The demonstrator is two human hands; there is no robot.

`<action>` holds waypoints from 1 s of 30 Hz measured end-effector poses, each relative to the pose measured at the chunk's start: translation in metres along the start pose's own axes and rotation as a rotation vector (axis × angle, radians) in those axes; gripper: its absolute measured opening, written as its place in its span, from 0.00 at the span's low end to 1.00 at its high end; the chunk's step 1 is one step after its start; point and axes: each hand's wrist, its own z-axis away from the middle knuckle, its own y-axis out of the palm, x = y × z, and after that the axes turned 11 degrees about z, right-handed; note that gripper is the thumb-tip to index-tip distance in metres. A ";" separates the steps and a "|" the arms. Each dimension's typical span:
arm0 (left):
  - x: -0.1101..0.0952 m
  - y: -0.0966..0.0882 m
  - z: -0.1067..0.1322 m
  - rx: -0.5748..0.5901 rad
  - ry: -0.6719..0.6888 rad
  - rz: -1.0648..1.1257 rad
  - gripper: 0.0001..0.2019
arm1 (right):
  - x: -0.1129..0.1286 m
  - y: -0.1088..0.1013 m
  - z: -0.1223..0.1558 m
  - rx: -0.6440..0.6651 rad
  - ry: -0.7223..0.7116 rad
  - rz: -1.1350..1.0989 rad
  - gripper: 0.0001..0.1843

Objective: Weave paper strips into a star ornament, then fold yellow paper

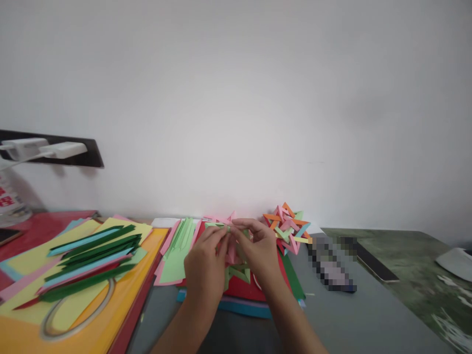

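Note:
Both hands meet over a pink and light green folded-paper model [239,273]. My left hand [206,260] is closed in a pinch on the model's upper part. From the other side, my right hand [260,246] pinches the same spot with thumb and fingertips. The fingers hide much of the model. Under it lie red paper sheets [236,289], with blue sheets [243,309] at the near edge. A finished-looking star-shaped paper model [287,226] in pink, orange, green and blue rests just beyond my right hand. Light green paper strips [180,241] lie left of my left hand.
On the left, dark green folded strips [99,250] lie on yellow sheets, beside a clear tape roll [79,309]. A white wall [236,108] rises behind the grey surface [354,314]. A dark phone-like slab [372,260] lies right. Chargers [62,150] sit in a wall strip.

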 end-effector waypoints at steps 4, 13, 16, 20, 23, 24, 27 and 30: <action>0.000 -0.001 -0.001 0.011 -0.023 0.040 0.11 | -0.001 0.001 0.002 -0.027 0.019 -0.007 0.05; 0.002 0.000 0.002 -0.025 0.067 -0.068 0.11 | -0.001 0.003 0.005 -0.047 0.012 0.033 0.05; 0.002 0.001 0.003 -0.054 0.140 -0.107 0.11 | 0.000 0.004 0.006 -0.058 -0.017 0.061 0.06; 0.006 0.001 0.001 -0.055 0.161 -0.054 0.11 | 0.000 0.000 0.004 -0.050 -0.060 0.115 0.06; 0.009 0.001 -0.002 -0.069 0.117 0.008 0.11 | 0.000 -0.007 -0.001 -0.003 -0.160 0.204 0.06; 0.009 0.001 -0.003 -0.075 0.108 0.023 0.11 | 0.000 -0.010 -0.002 0.007 -0.211 0.249 0.05; 0.007 0.000 -0.004 -0.064 0.097 0.052 0.11 | 0.000 -0.015 -0.006 0.026 -0.363 0.401 0.04; 0.004 -0.002 -0.003 -0.044 0.086 0.064 0.11 | 0.001 -0.015 -0.006 0.040 -0.422 0.512 0.04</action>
